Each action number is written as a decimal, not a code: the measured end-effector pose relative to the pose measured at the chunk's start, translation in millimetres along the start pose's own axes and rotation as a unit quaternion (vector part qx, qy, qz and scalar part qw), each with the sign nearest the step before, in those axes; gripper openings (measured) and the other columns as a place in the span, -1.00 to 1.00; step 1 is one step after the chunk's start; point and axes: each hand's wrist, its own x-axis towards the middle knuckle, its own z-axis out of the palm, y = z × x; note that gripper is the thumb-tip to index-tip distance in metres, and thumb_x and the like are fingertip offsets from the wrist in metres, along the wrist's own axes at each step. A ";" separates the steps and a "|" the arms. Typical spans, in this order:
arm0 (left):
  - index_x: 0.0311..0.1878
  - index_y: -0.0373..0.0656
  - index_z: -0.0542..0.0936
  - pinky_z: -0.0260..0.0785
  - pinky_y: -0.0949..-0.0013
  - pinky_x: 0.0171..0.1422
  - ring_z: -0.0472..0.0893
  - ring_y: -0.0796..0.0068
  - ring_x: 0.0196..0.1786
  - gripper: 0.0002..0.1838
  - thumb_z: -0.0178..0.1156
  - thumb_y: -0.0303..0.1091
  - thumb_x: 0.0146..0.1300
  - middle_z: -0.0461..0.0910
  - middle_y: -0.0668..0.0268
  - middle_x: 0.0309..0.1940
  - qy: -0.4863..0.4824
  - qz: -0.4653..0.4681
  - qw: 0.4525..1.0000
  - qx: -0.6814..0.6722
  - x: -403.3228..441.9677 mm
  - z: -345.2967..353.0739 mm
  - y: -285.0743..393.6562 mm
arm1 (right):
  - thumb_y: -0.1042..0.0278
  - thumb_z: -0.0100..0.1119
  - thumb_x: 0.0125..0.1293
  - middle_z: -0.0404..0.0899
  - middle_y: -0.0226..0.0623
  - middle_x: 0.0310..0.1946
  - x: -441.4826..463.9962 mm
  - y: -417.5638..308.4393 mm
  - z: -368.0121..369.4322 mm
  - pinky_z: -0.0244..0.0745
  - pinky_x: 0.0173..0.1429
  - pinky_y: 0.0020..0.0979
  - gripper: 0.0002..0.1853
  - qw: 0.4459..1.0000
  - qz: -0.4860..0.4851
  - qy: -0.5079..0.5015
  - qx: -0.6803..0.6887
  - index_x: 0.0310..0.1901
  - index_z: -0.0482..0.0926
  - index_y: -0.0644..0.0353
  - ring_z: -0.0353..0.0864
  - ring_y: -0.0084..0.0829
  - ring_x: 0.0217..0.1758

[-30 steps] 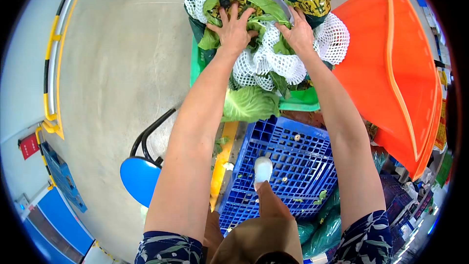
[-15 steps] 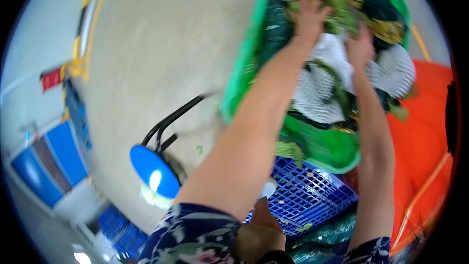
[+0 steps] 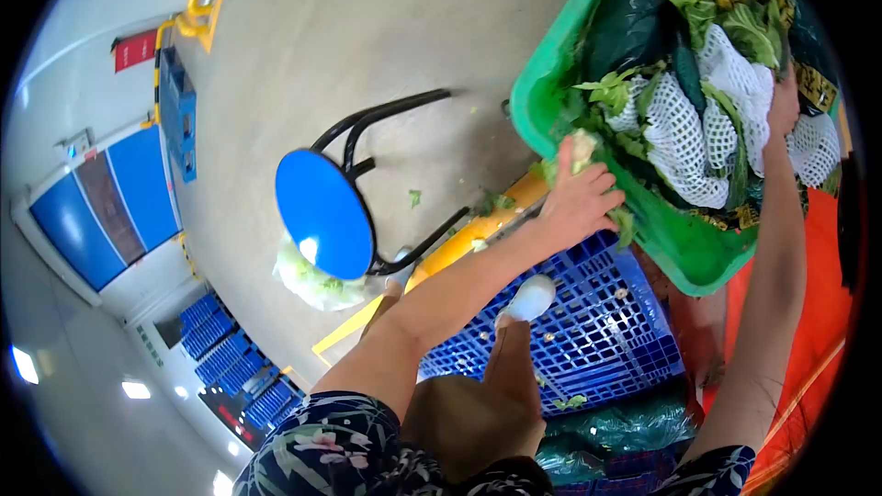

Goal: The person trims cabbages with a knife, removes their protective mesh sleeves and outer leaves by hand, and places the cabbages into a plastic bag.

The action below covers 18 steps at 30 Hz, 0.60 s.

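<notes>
A green bin (image 3: 542, 96) at the upper right holds dark green bags with yellow lettering, loose leaves and white foam netting (image 3: 684, 138). At its near left edge my left hand (image 3: 581, 197) is closed round a leafy vegetable piece (image 3: 581, 149), whose pale stem end shows above the fingers and green leaf below. My right hand (image 3: 783, 110) is inside the bin at the right, beside the netting. Its fingers are mostly hidden, so what it touches is unclear.
A blue pallet (image 3: 606, 312) lies beneath the bin's near end, beside my foot. A blue round stool (image 3: 323, 213) with black legs stands left, a bag of pale leaves (image 3: 317, 280) behind it. Orange sheeting (image 3: 808, 312) is at the right, and green bags (image 3: 616, 432) lie below.
The view has swung left, so the bin appears farther right. My left hand has left the bin's contents for its near edge and closed round the vegetable piece. My right hand remains in the bin.
</notes>
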 end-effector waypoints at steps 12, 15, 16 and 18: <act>-0.27 0.08 0.67 -0.11 -0.31 0.30 0.45 0.37 -0.03 -0.85 0.25 -0.24 0.05 0.57 0.45 -0.37 0.171 -0.040 0.982 -0.072 34.9 59.9 17.0 | 0.60 -0.08 0.17 0.31 -0.17 0.27 -68.0 80.3 -229.8 0.44 -0.21 -0.41 -0.33 0.966 -0.220 -0.120 -0.061 0.35 0.36 -0.13 0.47 -0.35 -0.04; -0.24 -0.04 0.64 -0.01 -0.29 0.32 0.38 0.20 0.06 -0.81 0.27 -0.30 0.03 0.55 0.24 -0.16 0.243 -0.114 0.930 -0.250 80.9 4.4 68.2 | 0.29 0.14 0.22 0.36 -0.26 0.19 -221.2 57.9 -309.0 0.35 -0.48 -0.46 -0.43 0.998 0.000 -0.069 -0.003 0.32 0.37 -0.05 0.45 -0.44 -0.32; -0.01 -0.09 0.60 -0.19 -0.34 0.43 0.31 0.07 0.22 -0.61 0.30 -0.25 0.04 0.40 0.14 0.14 0.181 -0.138 0.921 -0.317 73.9 -34.6 73.2 | 0.19 0.22 0.24 0.37 -0.29 0.16 -272.6 55.3 -319.8 0.32 -0.58 -0.48 -0.43 0.997 0.054 -0.060 0.005 0.31 0.37 -0.02 0.44 -0.47 -0.41; 0.22 -0.06 0.45 -0.30 -0.35 0.46 0.17 -0.01 0.37 -0.37 0.33 -0.18 0.02 0.23 0.10 0.31 0.214 -0.201 0.916 -0.273 71.7 -43.7 86.8 | 0.04 0.22 0.26 0.62 -0.38 -0.53 -374.8 68.9 -322.8 0.06 -0.75 -0.46 -0.59 0.992 0.104 -0.026 0.069 0.04 0.62 0.09 0.21 -0.54 -0.82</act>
